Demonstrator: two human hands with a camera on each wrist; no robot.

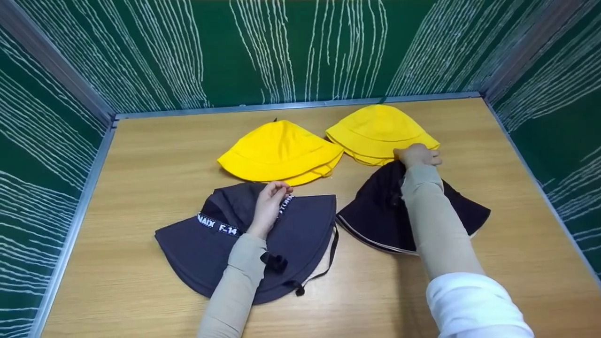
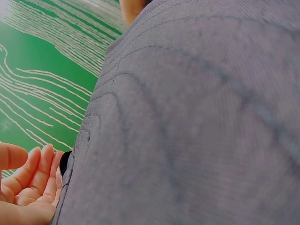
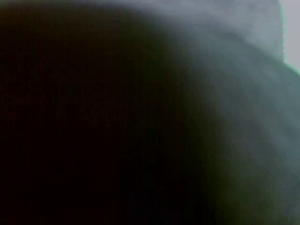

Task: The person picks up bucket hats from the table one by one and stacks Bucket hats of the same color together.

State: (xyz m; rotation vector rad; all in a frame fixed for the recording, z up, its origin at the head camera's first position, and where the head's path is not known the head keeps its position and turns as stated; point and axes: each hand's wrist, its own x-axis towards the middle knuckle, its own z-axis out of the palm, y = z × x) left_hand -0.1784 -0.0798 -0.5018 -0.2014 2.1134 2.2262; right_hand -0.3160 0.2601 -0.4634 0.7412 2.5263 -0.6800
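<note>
A dark grey bucket hat [image 1: 300, 234] with a white-lettered band and a chin cord lies on the table at front left. Over its crown, my left hand [image 1: 268, 206] has loosely bent fingers with nothing seen between them. The left wrist view shows that cupped palm beside the grey cloth [image 2: 187, 117]. At right lies a black hat [image 1: 375, 211] with a pale brim edge. My right hand [image 1: 418, 156] is at the top of its crown, by the brim of a yellow hat [image 1: 380, 124]; its fingertips are hidden. The right wrist view is dark and blurred.
A second yellow hat [image 1: 277, 145] lies behind the grey one, its edge close to the other yellow hat. The wooden table [image 1: 141, 155] is bordered by green panels [image 1: 300, 51] with white wavy lines at the back and sides.
</note>
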